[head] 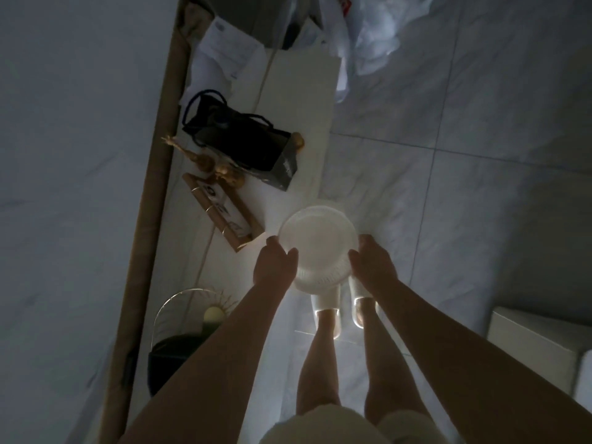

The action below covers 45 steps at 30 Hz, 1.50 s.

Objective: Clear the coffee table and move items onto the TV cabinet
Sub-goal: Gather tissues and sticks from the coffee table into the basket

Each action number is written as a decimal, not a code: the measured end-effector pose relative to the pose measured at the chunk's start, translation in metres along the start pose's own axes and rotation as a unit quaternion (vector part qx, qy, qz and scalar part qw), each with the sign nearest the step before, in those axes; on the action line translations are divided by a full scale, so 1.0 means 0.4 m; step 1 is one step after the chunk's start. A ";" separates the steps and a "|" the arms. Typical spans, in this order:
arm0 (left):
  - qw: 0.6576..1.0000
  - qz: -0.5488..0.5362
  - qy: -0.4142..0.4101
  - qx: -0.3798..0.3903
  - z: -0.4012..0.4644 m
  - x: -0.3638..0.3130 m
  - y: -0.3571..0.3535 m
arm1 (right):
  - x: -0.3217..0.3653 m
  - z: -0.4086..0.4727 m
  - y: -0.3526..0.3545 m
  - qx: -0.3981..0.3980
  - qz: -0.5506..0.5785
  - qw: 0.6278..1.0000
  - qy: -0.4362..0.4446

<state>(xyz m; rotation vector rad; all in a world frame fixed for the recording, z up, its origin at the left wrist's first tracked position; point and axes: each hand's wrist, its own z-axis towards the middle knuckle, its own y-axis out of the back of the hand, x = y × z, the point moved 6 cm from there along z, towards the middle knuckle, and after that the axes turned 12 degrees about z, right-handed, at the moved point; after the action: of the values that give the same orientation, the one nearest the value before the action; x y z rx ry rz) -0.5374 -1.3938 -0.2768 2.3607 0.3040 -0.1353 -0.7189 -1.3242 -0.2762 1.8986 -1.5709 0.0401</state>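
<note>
Dim light obscures detail on the white cabinet surface (298,100); items at its top edge are cut off. White plate (317,242) is held between left hand (276,263) and right hand (373,264), fingers curled on opposite rims, over the surface's near edge.

A black bag (243,145) with rope handles lies on its side in the middle left of the frame. Just below it stand small gold figures (208,165) and a wooden picture frame (221,213). White papers (221,56) sit near the top. A crumpled white plastic bag (371,33) lies on the tiled floor (480,174) at the upper right.
</note>
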 end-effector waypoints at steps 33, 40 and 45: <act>0.896 0.155 -0.407 0.088 -0.603 -1.081 -0.616 | -1.001 -0.344 0.808 -0.398 0.417 0.798 -0.175; 0.850 0.218 -0.467 0.111 -0.766 -1.238 -0.795 | -1.207 -0.444 0.879 -0.458 0.476 0.721 -0.208; 0.800 0.249 -0.535 0.106 -0.848 -1.345 -0.889 | -1.285 -0.480 0.916 -0.486 0.536 0.651 -0.228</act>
<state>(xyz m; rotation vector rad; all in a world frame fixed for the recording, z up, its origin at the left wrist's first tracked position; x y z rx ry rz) -1.1455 -1.0068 -0.1707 2.0885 -0.9076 -1.2228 -1.1127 -0.8048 -0.1733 -0.0180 -2.1620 -0.6741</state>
